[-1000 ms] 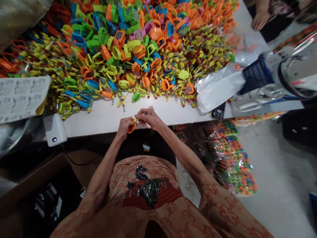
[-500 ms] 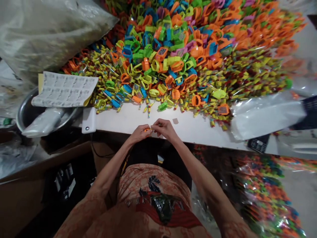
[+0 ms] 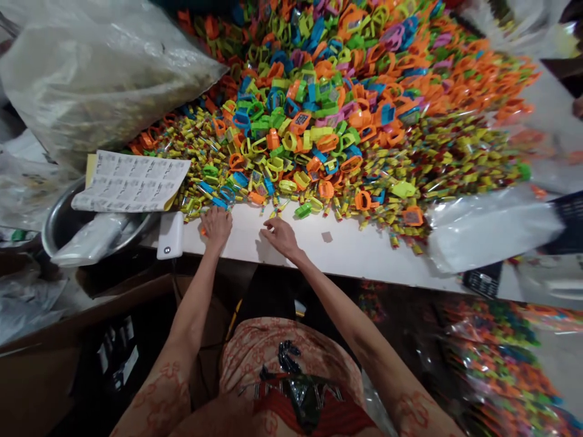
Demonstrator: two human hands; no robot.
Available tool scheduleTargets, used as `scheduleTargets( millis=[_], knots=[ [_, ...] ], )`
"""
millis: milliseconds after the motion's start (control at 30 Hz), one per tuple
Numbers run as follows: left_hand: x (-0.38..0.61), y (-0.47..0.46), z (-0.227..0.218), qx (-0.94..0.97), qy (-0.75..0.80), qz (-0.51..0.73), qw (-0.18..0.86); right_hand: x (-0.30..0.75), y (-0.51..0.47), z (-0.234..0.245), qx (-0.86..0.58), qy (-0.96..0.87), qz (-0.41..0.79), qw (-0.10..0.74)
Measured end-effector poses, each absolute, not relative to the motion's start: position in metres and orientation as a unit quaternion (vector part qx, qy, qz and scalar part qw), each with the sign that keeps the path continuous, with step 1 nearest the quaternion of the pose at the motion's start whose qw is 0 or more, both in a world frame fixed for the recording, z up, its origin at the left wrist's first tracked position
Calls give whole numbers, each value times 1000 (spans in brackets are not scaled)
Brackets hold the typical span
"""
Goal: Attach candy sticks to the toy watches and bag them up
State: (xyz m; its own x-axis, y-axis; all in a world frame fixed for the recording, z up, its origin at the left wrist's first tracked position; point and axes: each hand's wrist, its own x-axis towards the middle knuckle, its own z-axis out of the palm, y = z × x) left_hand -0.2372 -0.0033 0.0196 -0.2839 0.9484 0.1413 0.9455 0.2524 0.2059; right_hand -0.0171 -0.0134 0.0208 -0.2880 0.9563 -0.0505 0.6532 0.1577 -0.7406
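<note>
My left hand reaches palm down to the near edge of the pile, its fingertips by some blue toy watches. A bit of an orange toy watch shows under its outer side; most of it is hidden by the hand. Over the white tabletop, my right hand hovers with fingers bent and slightly apart, and I see nothing between them. Small yellow-and-red wrapped pieces lie just ahead of the hands. A small greyish square rests to the right of my right hand.
A big heap of colourful toy watches covers the back. On the left are a bulging plastic bag, a sticker sheet over a metal bowl, and a white device. Clear plastic bags lie on the right.
My hands were together at the table edge around an orange toy watch. Now they are apart: the left has moved forward and left to the pile, the right slightly left. The view has shifted a little.
</note>
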Motion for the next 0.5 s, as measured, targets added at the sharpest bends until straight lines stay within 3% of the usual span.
scheduleTargets(
  millis=[233,433,500],
  knots=[
    [-217,-10,13,749,621,226,-45,1,-24,37,-600,-736,233,208],
    [-176,-14,12,838,487,241,44,4,-22,46,-578,-794,174,74],
    [-169,-8,12,830,498,243,65,19,-25,38,-611,-761,203,85]
  ],
)
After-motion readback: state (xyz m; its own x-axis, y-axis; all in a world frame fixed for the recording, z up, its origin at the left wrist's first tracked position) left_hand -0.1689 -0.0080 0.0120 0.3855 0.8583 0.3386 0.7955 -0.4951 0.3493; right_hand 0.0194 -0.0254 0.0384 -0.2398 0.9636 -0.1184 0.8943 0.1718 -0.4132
